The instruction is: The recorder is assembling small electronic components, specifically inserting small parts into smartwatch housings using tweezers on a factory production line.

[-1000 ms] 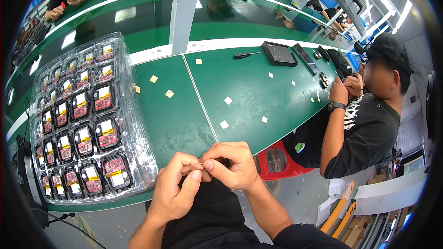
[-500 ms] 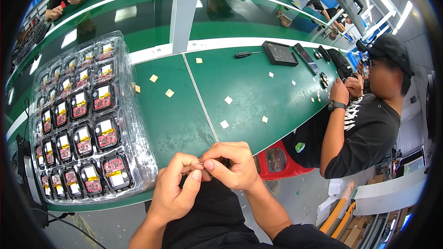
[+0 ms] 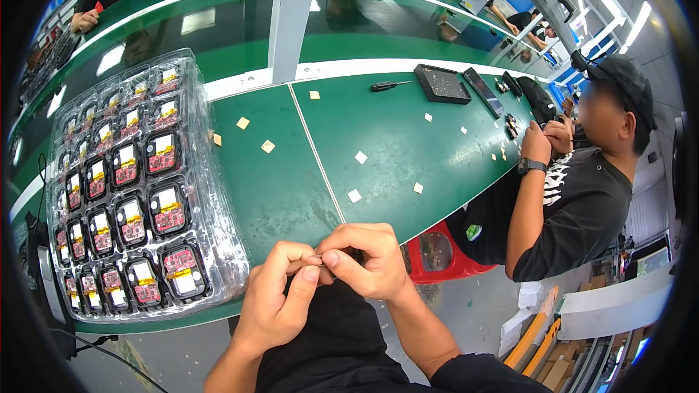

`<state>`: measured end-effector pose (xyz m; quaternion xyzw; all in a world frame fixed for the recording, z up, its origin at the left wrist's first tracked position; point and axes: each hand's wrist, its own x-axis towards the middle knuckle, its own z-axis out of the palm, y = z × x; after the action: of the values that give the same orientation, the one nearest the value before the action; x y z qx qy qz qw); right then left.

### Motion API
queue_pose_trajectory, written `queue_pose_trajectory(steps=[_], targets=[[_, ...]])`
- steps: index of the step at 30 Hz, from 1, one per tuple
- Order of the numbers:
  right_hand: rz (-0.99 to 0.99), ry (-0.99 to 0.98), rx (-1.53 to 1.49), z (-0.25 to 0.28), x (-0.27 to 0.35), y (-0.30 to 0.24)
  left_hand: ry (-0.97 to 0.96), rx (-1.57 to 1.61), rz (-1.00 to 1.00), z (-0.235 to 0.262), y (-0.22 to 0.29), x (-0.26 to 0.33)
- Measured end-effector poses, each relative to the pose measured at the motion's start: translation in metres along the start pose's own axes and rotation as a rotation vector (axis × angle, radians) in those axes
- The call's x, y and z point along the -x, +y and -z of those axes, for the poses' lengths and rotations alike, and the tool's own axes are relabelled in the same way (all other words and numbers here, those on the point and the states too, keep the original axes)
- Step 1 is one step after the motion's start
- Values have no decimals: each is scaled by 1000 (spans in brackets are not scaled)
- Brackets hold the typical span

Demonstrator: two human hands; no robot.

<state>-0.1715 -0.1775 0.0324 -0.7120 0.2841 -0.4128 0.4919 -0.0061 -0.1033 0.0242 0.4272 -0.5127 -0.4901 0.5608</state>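
Both my hands meet at the near edge of the green table (image 3: 280,200), above my lap. My left hand (image 3: 284,287) is closed, thumb and fingers pinched toward the other hand. With its thumb against the curled fingers, my right hand (image 3: 368,258) is closed too. A small thin edge shows between the fingertips, and something dark lies behind the right fingers; its kind is hidden. To the left stands a clear plastic tray (image 3: 229,247) holding several black device housings (image 3: 167,207) with red circuit boards and white-and-yellow parts.
Small pale square pieces (image 3: 360,157) lie scattered on the table. Farther back are a screwdriver (image 3: 393,86), a black box (image 3: 443,86) and a phone-like slab (image 3: 482,92). A co-worker (image 3: 575,196) sits at the right by a red stool (image 3: 437,255). A grey post (image 3: 290,22) rises behind.
My hands hold nearly the same pose. The co-worker at the right has turned their head slightly, and a person at the far left has raised one arm.
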Motion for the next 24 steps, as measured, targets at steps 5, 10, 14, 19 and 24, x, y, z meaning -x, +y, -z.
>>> queue_pose_trajectory(steps=[5,10,14,19,24], targets=[[10,-1,8,1,0,0,-6,0,10,0,0,0],[16,-5,10,1,0,0,-13,8,3,1,1,0],[-8,8,-21,-1,0,-1,-19,-14,-13,2,1,-1],[-15,-9,-10,0,0,-1,-24,-15,-27,2,0,-1],[22,-12,14,0,0,0,-32,-17,-17,3,0,-1]])
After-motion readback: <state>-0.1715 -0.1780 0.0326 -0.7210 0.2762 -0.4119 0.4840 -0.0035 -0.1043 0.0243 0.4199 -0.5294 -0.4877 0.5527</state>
